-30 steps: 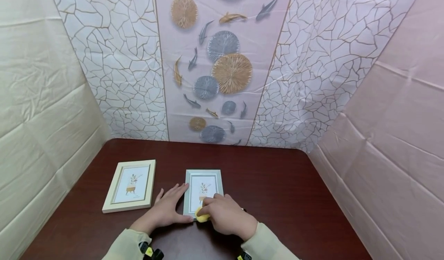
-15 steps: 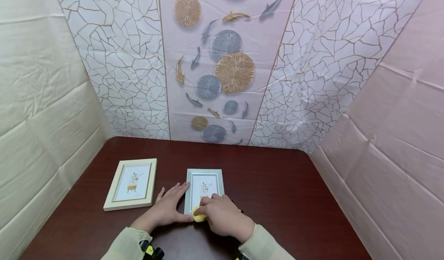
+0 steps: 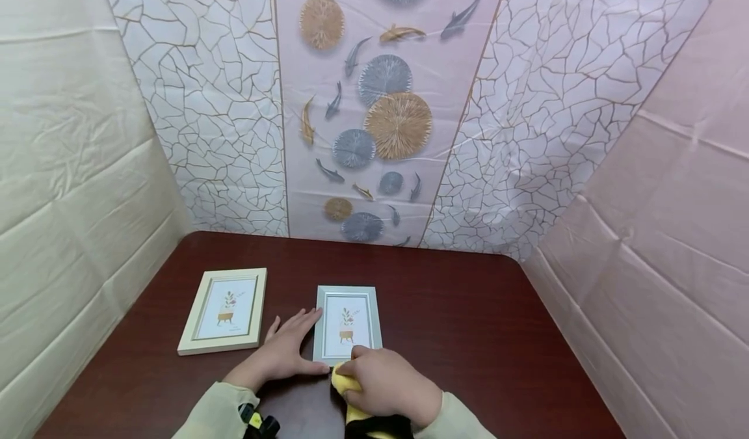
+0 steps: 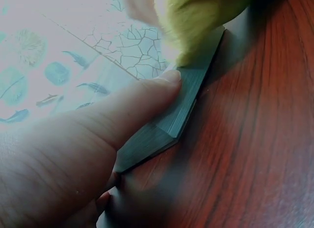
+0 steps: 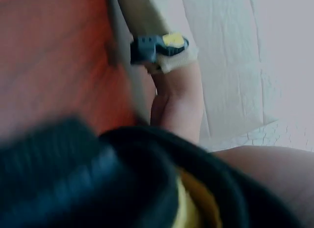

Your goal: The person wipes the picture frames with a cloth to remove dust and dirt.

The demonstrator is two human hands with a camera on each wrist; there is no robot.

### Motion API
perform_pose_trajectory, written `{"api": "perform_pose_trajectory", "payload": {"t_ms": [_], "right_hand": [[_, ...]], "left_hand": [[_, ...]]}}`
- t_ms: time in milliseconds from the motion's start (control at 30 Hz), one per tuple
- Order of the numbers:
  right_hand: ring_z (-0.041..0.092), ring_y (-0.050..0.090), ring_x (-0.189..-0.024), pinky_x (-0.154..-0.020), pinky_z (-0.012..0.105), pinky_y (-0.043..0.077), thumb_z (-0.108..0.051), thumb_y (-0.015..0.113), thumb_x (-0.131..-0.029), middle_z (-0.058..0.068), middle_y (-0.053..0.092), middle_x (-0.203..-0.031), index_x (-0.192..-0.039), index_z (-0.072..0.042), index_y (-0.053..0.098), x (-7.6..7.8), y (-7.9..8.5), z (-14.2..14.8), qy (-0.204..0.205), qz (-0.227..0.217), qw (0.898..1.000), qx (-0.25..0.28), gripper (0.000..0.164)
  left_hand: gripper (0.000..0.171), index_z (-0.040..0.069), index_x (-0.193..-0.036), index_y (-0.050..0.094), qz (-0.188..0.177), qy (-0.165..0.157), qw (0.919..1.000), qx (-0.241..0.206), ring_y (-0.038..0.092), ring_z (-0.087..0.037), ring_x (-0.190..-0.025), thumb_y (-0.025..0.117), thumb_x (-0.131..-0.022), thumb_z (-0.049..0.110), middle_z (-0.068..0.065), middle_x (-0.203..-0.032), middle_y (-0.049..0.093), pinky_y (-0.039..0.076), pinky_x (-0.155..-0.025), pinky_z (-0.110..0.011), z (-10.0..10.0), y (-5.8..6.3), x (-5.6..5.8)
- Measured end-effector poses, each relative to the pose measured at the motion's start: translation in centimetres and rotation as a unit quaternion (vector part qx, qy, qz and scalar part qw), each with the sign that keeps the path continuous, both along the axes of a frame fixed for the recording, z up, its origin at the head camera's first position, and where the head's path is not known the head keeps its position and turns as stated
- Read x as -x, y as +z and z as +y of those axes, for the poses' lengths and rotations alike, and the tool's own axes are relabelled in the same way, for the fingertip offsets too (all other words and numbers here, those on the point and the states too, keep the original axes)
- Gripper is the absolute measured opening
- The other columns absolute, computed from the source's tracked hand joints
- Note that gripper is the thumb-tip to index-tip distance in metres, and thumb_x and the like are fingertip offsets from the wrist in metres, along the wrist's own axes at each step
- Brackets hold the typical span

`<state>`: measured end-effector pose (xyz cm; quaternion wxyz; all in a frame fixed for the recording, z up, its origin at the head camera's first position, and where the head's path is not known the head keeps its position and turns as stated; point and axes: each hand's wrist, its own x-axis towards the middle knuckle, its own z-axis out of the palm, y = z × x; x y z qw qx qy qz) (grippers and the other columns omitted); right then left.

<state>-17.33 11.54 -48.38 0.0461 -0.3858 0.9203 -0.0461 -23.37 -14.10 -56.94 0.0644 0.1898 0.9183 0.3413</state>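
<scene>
A pale grey-blue picture frame (image 3: pixel 358 312) with a potted-plant print lies face up on the table. My left hand (image 3: pixel 287 351) is spread along its left side, fingertips at the left edge and thumb at the lower left corner. The left wrist view has the thumb (image 4: pixel 132 102) lying straight on the frame's border. My right hand (image 3: pixel 394 384) grips a yellow and black cloth (image 3: pixel 355 414) at the frame's lower edge. Part of the cloth (image 4: pixel 201 21) touches the border just beyond the thumb. Dark folds of it fill the lower right wrist view.
A cream picture frame (image 3: pixel 196 319) with a similar print lies to the left on the dark red-brown table (image 3: pixel 468 335). Fabric walls enclose the table at the back and on both sides.
My right hand has moved down towards me, off the print. More of the cloth, including its black part, now shows below the hand. The left hand stays in place on the frame.
</scene>
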Motion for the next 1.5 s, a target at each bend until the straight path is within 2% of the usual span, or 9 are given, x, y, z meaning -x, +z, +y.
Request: {"api": "perform_pose_trajectory", "payload": {"t_ms": [67, 167, 400, 600, 867, 1000, 1067, 1233, 1500], "right_hand": [[0.004, 0.046, -0.065, -0.060, 0.023, 0.041, -0.034, 0.081, -0.094, -0.015, 0.054, -0.079, -0.099, -0.031, 0.083, -0.7, -0.1, -0.2, -0.012, -0.017, 1.000, 0.008, 0.006], [0.005, 0.046, -0.066, -0.059, 0.024, 0.041, -0.033, 0.079, -0.093, -0.015, 0.051, -0.070, -0.081, -0.028, 0.072, -1.4, -0.5, -0.7, -0.041, -0.034, 0.998, 0.030, 0.014], [0.006, 0.052, -0.070, -0.062, 0.028, 0.046, -0.035, 0.080, -0.089, -0.009, 0.060, -0.082, -0.097, -0.017, 0.067, -1.4, -2.6, -2.7, -0.124, -0.065, 0.986, 0.090, 0.024], [0.008, 0.049, -0.064, -0.057, 0.029, 0.043, -0.031, 0.080, -0.092, -0.008, 0.052, -0.075, -0.091, -0.018, 0.056, -0.2, -3.6, -4.1, -0.154, -0.071, 0.973, 0.157, 0.027], [0.005, 0.051, -0.069, -0.064, 0.027, 0.046, -0.041, 0.074, -0.104, -0.013, 0.055, -0.079, -0.093, -0.020, 0.062, 0.7, -3.2, -2.3, -0.130, -0.098, 0.968, 0.190, 0.026], [0.002, 0.055, -0.072, -0.065, 0.026, 0.049, -0.041, 0.075, -0.104, -0.014, 0.059, -0.083, -0.096, -0.022, 0.069, 1.7, -2.6, -0.1, -0.119, -0.080, 0.967, 0.212, 0.021], [0.003, 0.057, -0.074, -0.066, 0.028, 0.050, -0.039, 0.076, -0.103, -0.011, 0.062, -0.088, -0.100, -0.021, 0.071, 2.7, -2.4, 1.1, -0.127, -0.048, 0.967, 0.214, 0.018], [0.012, 0.064, -0.082, -0.071, 0.036, 0.056, -0.026, 0.079, -0.103, 0.002, 0.068, -0.107, -0.121, -0.011, 0.074, 5.3, -2.3, 3.5, -0.167, 0.017, 0.970, 0.176, 0.024], [0.032, 0.062, -0.137, -0.108, 0.046, 0.055, -0.017, 0.073, -0.108, 0.015, 0.057, -0.159, -0.156, 0.000, 0.059, 7.3, -3.7, 4.7, -0.136, 0.030, 0.988, 0.073, 0.053]], "left_hand": [[0.121, 0.015, -0.174, 0.034, -0.002, 0.000, 1.0000, -0.001, 0.024, -0.040, -0.165, 0.092, -0.081, 0.064, -0.014, -0.176, 0.035, 0.000, -0.125, -0.076, -0.1, 0.1, 0.0], [0.120, 0.014, -0.174, 0.034, -0.003, -0.001, 1.0000, -0.002, 0.025, -0.041, -0.165, 0.093, -0.081, 0.063, -0.015, -0.176, 0.036, 0.001, -0.124, -0.077, 0.0, 0.3, 0.0], [0.118, 0.013, -0.173, 0.036, 0.006, -0.003, 0.9999, 0.010, 0.026, -0.042, -0.164, 0.091, -0.082, 0.065, -0.016, -0.175, 0.038, 0.005, -0.123, -0.080, 0.0, 0.7, -0.2], [0.104, 0.017, -0.170, 0.044, 0.020, 0.010, 0.9997, 0.013, 0.031, -0.041, -0.162, 0.087, -0.088, 0.063, -0.014, -0.172, 0.042, 0.010, -0.121, -0.082, 0.3, 0.6, 0.0], [0.098, 0.017, -0.171, 0.043, 0.019, 0.022, 0.9995, 0.013, 0.038, -0.042, -0.159, 0.083, -0.093, 0.060, -0.013, -0.169, 0.047, 0.018, -0.121, -0.080, 0.8, 1.2, 0.1], [0.082, 0.013, -0.164, 0.053, 0.036, 0.054, 0.9976, 0.025, 0.055, -0.040, -0.146, 0.080, -0.099, 0.054, -0.014, -0.158, 0.059, 0.042, -0.115, -0.067, 1.2, 3.5, -1.5], [0.064, 0.012, -0.147, 0.066, 0.059, 0.066, 0.9950, 0.045, 0.071, -0.034, -0.118, 0.080, -0.100, 0.052, -0.009, -0.132, 0.073, 0.058, -0.095, -0.056, 1.7, 5.0, -2.9], [0.047, 0.016, -0.095, 0.067, 0.127, 0.062, 0.9796, 0.143, 0.058, -0.020, -0.060, 0.078, -0.096, 0.062, 0.006, -0.073, 0.058, 0.049, -0.054, -0.042, 3.9, 7.0, -6.7], [0.095, -0.001, -0.108, 0.074, 0.068, 0.040, 0.9652, 0.249, 0.064, -0.034, -0.079, 0.074, -0.078, 0.089, -0.015, -0.094, 0.064, 0.059, -0.064, -0.052, 8.0, 5.8, -9.6]]}}
